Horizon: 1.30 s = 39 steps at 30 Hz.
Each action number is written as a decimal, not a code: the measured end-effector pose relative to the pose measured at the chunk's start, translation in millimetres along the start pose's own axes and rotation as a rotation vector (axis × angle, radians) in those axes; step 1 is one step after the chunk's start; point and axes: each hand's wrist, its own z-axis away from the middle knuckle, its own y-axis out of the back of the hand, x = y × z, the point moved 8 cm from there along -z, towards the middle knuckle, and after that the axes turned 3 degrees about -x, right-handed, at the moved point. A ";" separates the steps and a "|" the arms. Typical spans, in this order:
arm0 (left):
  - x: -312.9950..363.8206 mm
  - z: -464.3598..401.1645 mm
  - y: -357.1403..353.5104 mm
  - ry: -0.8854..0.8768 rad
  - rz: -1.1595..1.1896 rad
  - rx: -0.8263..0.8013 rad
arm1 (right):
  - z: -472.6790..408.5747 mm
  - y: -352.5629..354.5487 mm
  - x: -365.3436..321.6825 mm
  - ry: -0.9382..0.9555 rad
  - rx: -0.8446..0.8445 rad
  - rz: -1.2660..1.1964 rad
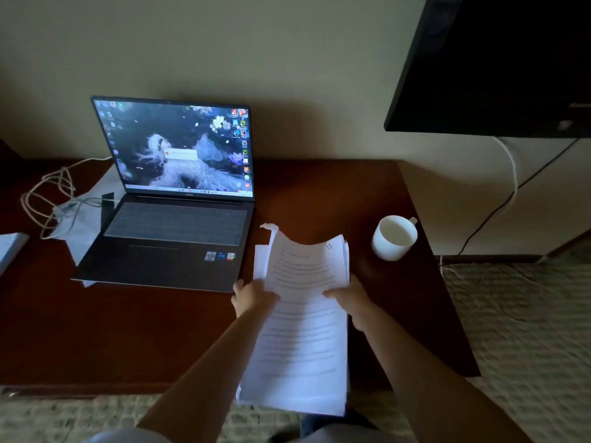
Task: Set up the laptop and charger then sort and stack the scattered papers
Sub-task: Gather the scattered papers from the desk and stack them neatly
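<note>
Papers (300,314): one printed sheaf, held up just right of the laptop (172,199).
Left hand (252,297): fingers clamped on the sheaf's left edge.
Right hand (348,298): pinching its right edge.
Charger cable (48,199): tangled left of the laptop.
Mug (395,238): further right.

Two long arms come in from the bottom of the picture. Both arms are bare all the way down, with no sleeves on them. The left hand (252,297) and the right hand (350,300) wear no rings, watch or gloves. Low down there is light grey cloth and a bit of dark blue cloth.
</note>
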 end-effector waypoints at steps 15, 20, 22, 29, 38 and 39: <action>81.9 90.2 94.7 -0.508 0.876 0.122 | 106.1 50.8 -145.5 0.504 0.099 -0.283; 84.6 106.3 81.9 -0.472 0.763 0.174 | 105.4 71.0 -143.2 0.529 -0.005 -0.222; 94.8 116.2 82.8 -0.491 0.736 0.214 | 106.0 83.0 -154.1 0.593 -0.001 -0.200; 94.1 146.6 58.6 -0.426 0.845 0.261 | 81.7 81.1 -124.5 0.460 -0.223 -0.062; 80.2 168.5 42.4 -0.337 0.895 0.375 | 73.6 76.9 -99.7 0.467 -0.316 -0.099; 80.7 170.6 42.1 -0.346 0.900 0.391 | 71.9 78.8 -97.6 0.462 -0.310 -0.109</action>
